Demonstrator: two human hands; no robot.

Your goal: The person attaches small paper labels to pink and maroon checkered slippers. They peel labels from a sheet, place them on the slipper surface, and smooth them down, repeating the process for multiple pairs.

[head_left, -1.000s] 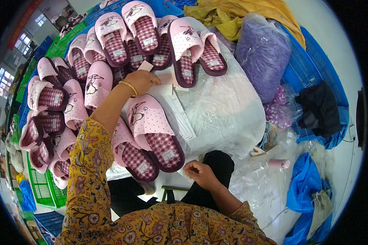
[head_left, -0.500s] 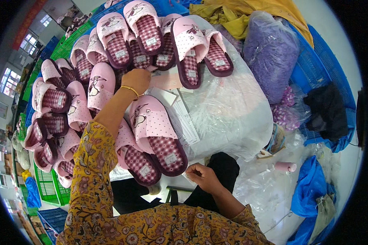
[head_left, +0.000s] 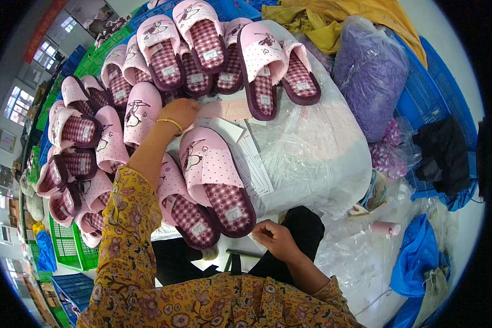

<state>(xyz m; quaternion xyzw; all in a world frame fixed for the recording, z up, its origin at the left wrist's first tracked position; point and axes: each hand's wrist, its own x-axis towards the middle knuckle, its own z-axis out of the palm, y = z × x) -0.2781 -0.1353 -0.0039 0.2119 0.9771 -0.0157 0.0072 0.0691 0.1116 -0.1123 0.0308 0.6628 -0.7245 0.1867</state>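
We find the pink card (head_left: pixel 218 110) at three o'clock from the left hand (head_left: pixel 179 111), over a plastic-wrapped bundle (head_left: pixel 311 145); whether fingers of this or the right hand (head_left: pixel 277 239) grip anything, we cannot tell. Green crate (head_left: pixel 66 244): eight o'clock.

Bangle (head_left: pixel 171 124): thin, shiny, gold-coloured, round the wrist of the left hand (head_left: pixel 181 112) on my feed.
Left sleeve (head_left: pixel 128 218): loose mustard yellow, ending short of the bangle.
Floral top (head_left: pixel 224 300): below the bangle, I make out brownish-pink blooms and dark stems.
Right sleeve (head_left: pixel 333 298): matching print.
Trousers (head_left: pixel 300 235): plain black, below the bangle.
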